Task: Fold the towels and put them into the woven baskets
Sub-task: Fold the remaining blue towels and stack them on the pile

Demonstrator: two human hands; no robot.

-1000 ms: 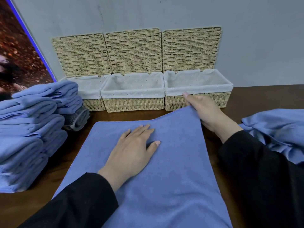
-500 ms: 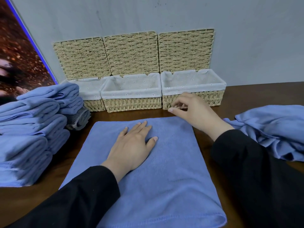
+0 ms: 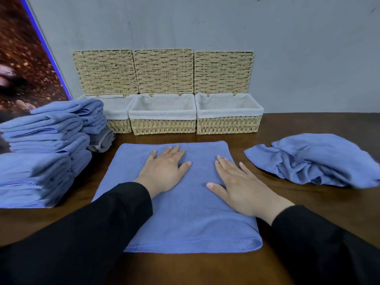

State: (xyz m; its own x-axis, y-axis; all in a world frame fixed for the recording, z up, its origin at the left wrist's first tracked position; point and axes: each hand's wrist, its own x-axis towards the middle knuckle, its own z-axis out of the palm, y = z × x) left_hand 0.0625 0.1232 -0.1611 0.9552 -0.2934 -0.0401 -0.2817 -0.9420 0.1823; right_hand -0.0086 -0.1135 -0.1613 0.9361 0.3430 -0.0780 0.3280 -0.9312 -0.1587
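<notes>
- Head view: the left hand (image 3: 164,171) and the right hand (image 3: 240,182) both lie flat, fingers straight, pressing on a blue towel (image 3: 185,219) already folded once; neither hand holds anything.
- The towel lies spread on the dark wooden table (image 3: 308,202) directly under both palms, its doubled hem on the near side of the hands and its far edge just beyond the fingertips.
- Beyond the fingertips stand three woven baskets with white liners: the left basket (image 3: 119,126), partly hidden, the middle basket (image 3: 163,127) and the right basket (image 3: 228,125). Each has its lid propped upright against the wall, and no towel shows inside any of them.
- Out past the left hand is a stack of folded blue towels (image 3: 41,153), with a grey rolled cloth (image 3: 101,140) behind it; out past the right hand lies a crumpled blue towel (image 3: 314,159), apart from the flat one.
- Judgement: the towel looks light, soft and limp, with a slightly grippy nap, so it will sag unless carried by two points.
- Judgement: the next fold seems best started by pinching the two corners of one side edge, lifting both layers together so that they do not slide apart.
</notes>
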